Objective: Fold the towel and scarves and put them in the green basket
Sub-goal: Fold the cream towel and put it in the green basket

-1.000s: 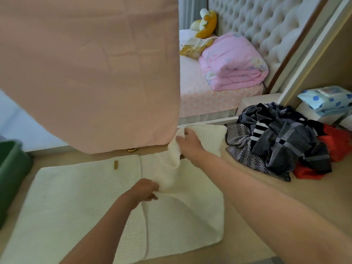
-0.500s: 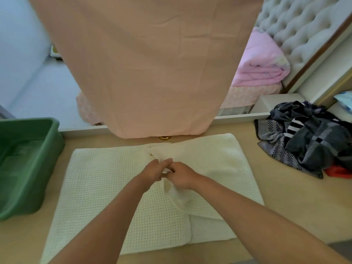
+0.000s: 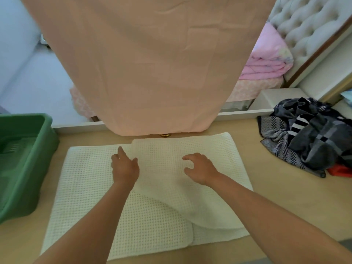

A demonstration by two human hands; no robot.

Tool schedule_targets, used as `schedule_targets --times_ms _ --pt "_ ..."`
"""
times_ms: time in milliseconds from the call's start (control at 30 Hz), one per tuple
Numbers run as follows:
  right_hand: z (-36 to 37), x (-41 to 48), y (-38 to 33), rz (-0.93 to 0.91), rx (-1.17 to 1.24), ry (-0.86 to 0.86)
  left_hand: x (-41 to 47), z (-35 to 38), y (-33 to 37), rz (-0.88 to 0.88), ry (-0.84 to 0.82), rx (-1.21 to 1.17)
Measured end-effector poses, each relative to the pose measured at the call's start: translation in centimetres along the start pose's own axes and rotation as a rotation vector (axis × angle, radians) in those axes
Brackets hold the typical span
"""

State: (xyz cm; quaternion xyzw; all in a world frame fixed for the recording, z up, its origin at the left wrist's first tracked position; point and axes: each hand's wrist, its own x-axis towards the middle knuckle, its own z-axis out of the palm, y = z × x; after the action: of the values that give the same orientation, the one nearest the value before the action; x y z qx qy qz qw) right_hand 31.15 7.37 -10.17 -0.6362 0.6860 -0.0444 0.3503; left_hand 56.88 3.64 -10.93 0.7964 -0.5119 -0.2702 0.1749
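Observation:
A cream waffle-weave towel (image 3: pixel 85 187) lies flat on the tan floor, its right part folded over toward the middle. My left hand (image 3: pixel 124 167) rests on the towel at the fold's edge, fingers apart. My right hand (image 3: pixel 200 168) hovers over the folded flap with fingers spread and curled, holding nothing. The green basket (image 3: pixel 22 168) stands at the left, beside the towel. A heap of dark patterned scarves (image 3: pixel 308 138) lies at the right, with a red cloth (image 3: pixel 340 170) under it.
A peach cloth (image 3: pixel 148 63) hangs down in front of me and hides much of the bed behind. A folded pink quilt (image 3: pixel 266 60) sits on the bed by a tufted headboard (image 3: pixel 308 25). A white ledge (image 3: pixel 242 113) runs along the floor's far edge.
Both hands let go of the towel's folded corner and moved apart, now spread over the laid-down flap. The view shifted left, bringing the green basket in.

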Motion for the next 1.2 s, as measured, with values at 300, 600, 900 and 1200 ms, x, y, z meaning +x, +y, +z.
schedule_targets --times_ms 300,600,900,1200 --pt "3.5 -4.8 1.1 -0.174 -0.08 -0.046 -6.6 2.7 -2.9 0.868 -0.279 0.201" --pt "6.6 -6.4 1.9 0.032 0.184 0.047 -6.7 5.0 -6.8 1.134 -0.22 0.196" --pt "5.1 -6.0 2.5 0.179 0.277 0.143 -5.7 8.1 -1.8 0.926 -0.342 0.439" --pt "6.2 -7.0 3.4 0.004 0.262 0.234 -4.8 7.3 -0.9 1.019 -0.135 0.312"
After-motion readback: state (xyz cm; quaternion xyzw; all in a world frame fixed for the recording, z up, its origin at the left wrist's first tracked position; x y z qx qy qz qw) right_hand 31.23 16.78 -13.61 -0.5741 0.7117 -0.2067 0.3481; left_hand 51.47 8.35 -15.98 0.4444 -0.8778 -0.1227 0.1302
